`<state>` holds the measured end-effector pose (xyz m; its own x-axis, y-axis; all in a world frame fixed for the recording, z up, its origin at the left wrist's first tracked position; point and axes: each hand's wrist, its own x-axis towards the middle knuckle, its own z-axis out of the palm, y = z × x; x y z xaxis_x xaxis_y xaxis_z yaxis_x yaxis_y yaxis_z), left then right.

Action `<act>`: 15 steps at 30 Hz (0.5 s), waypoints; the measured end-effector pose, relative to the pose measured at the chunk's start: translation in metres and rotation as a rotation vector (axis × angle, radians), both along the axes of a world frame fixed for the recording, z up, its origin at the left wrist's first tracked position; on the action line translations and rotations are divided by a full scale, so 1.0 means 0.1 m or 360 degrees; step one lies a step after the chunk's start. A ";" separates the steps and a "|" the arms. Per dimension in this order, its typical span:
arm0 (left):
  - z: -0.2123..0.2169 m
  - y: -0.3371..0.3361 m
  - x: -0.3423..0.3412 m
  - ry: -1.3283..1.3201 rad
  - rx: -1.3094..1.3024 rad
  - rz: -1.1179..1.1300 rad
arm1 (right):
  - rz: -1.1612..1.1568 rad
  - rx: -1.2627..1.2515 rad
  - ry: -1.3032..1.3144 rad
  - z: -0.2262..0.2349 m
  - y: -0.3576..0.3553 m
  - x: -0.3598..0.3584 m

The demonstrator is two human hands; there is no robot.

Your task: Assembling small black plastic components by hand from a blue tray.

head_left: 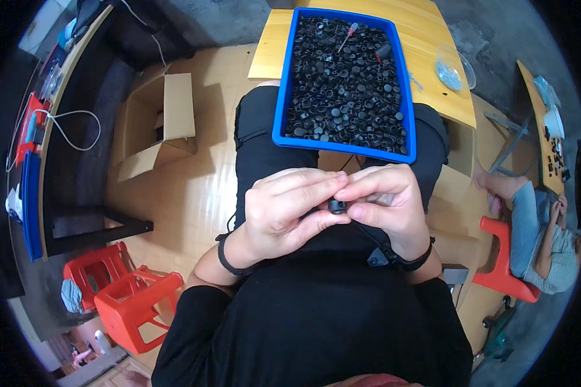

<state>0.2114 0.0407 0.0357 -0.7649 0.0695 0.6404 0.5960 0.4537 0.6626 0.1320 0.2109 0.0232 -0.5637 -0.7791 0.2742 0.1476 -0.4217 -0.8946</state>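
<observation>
I held a small black round cap point(337, 206) above my lap, pinched between both hands: left hand point(284, 209) fingers closed over its near side, right hand point(387, 203) fingers clamped on its far side. A slip of either grip would likely drop it into my lap. Ahead, a blue rectangular tray point(279, 116) of black caps rested across my knees and the wooden bench point(432, 58). An open brown cardboard box point(174, 109) lay on the floor to the left.

Even, soft daylight, faint shadows, sharp centre (fisheye bending grows strong toward the black rim), no glare.
</observation>
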 end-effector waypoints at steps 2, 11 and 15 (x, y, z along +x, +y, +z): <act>-0.12 -0.01 -0.03 0.0018 -0.0033 -0.0012 | 0.0021 0.0054 -0.0079 -0.03 0.03 -0.03; -0.29 0.19 -0.19 -0.0630 0.0318 0.0008 | -0.1354 0.0489 0.0626 -0.16 0.55 -0.54; -0.39 0.11 -0.26 -0.0631 0.0153 -0.0028 | -0.2471 0.0509 0.0440 -0.48 1.63 -1.47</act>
